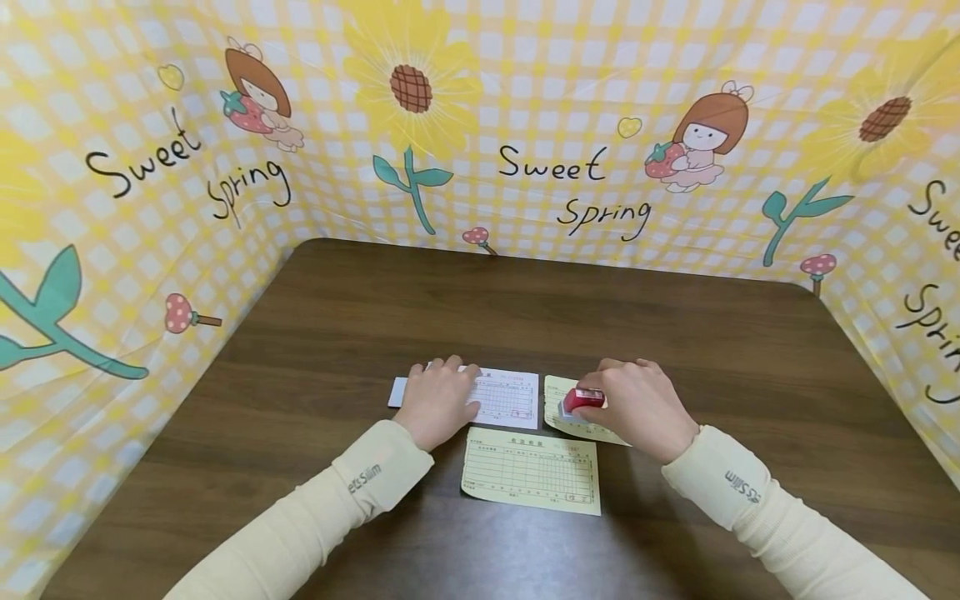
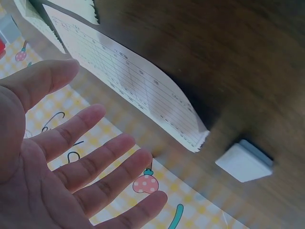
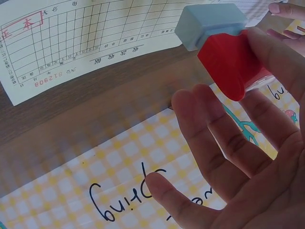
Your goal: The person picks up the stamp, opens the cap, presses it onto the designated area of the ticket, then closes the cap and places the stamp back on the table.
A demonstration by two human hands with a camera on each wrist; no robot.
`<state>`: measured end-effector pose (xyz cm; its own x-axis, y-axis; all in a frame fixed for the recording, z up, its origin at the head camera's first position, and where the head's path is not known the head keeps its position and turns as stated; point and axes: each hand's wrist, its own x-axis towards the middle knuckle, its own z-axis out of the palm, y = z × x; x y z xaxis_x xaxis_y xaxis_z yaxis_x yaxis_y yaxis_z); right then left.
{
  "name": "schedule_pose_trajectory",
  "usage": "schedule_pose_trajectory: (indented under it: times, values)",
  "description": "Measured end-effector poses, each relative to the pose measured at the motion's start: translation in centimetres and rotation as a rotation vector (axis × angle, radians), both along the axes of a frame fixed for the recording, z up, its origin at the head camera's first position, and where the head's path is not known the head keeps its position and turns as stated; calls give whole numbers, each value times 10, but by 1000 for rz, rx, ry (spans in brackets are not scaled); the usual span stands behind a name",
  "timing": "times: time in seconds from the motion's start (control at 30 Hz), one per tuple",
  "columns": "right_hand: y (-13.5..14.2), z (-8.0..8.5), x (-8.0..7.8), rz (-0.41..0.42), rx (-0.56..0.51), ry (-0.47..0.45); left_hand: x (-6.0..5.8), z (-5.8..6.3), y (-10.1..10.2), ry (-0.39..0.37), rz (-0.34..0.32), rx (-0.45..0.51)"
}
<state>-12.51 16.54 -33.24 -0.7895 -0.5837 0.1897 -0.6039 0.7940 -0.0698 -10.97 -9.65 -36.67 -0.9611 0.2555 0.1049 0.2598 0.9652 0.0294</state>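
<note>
In the head view my right hand [image 1: 645, 408] pinches a red stamp [image 1: 585, 398] with a pale grey base. It is over the right-hand yellow receipt slip [image 1: 558, 390]; whether it touches the paper cannot be told. The right wrist view shows the red stamp [image 3: 231, 64] between thumb and fingers, the other fingers spread. My left hand [image 1: 438, 404] lies over the left part of a white receipt slip [image 1: 510, 400]. Its fingers look extended in the left wrist view, beside the slip [image 2: 128, 81]. A second yellow slip [image 1: 531, 471] lies nearer me, with a red mark at its lower right.
A small white block [image 2: 245, 162], partly hidden by my left hand in the head view, lies left of the white slip. The brown wooden table [image 1: 525, 317] is enclosed by a yellow checked cloth [image 1: 495, 100] at the back and sides.
</note>
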Motion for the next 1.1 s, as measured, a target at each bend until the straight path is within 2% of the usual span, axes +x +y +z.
schedule_pose_trajectory:
  times: [0.33,1.1]
  values:
    - [-2,0,-1,9,-9,0,1,0,-7,10,10,-13]
    - [0,-1,0,5,-6,3,2,1,-30,-28,41,-59]
